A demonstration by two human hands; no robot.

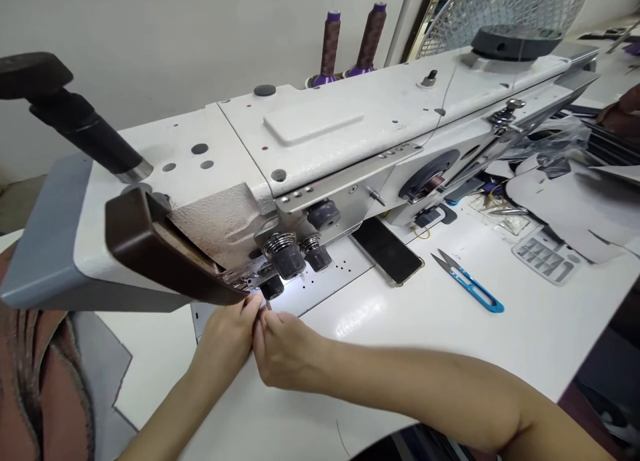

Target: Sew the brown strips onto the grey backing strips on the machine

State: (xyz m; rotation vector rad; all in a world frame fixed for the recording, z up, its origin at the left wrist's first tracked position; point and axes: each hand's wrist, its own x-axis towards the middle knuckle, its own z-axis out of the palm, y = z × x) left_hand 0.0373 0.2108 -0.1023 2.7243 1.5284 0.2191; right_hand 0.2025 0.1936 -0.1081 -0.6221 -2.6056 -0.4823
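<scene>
White-painted metal forms the body of the sewing machine [345, 131], which stretches across the table [380, 341] in front of you. Your left hand [230, 327] and right hand [287, 351] meet under its near end, just below the black tension knobs [287, 259]. The fingers of both are bent and drawn together at the tips; whether they pinch anything cannot be told, as the fingertips are partly hidden. Right of your hands, a dark-screened phone [390, 251] lies near the machine, with blue-handled snips [475, 291] beside it. Reddish-brown material [45, 387] hangs at your far left. Behind the machine stand two brown thread cones [331, 47] and a white fan [510, 7].
</scene>
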